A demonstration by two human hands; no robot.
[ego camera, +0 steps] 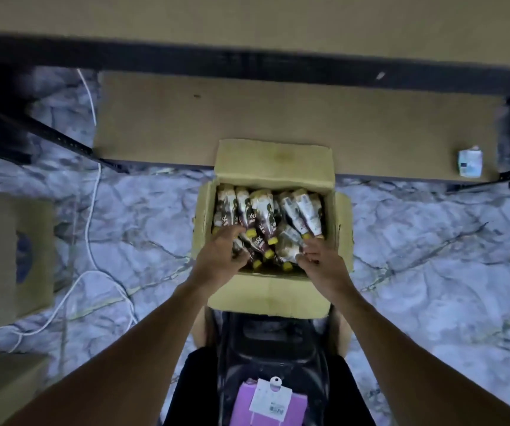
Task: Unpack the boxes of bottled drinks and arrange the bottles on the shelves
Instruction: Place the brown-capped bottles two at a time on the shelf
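Two hands inside open cardboard box [273,298] on marbled floor [432,241] near low shelf [278,118], left hand [221,252] curled round yellow-capped bottle [247,245], right hand [319,261] pinched second bottle [289,245], label writing was unreadably blurred.

Dim, bluish light all over; the floor [416,241] is caught brightest at 3 o'clock. Corners are darkened, and the shelf [247,20] at 12 o'clock is smeared and bowed by the wide lens. The bottles [263,210] are blurred, labels unreadable.
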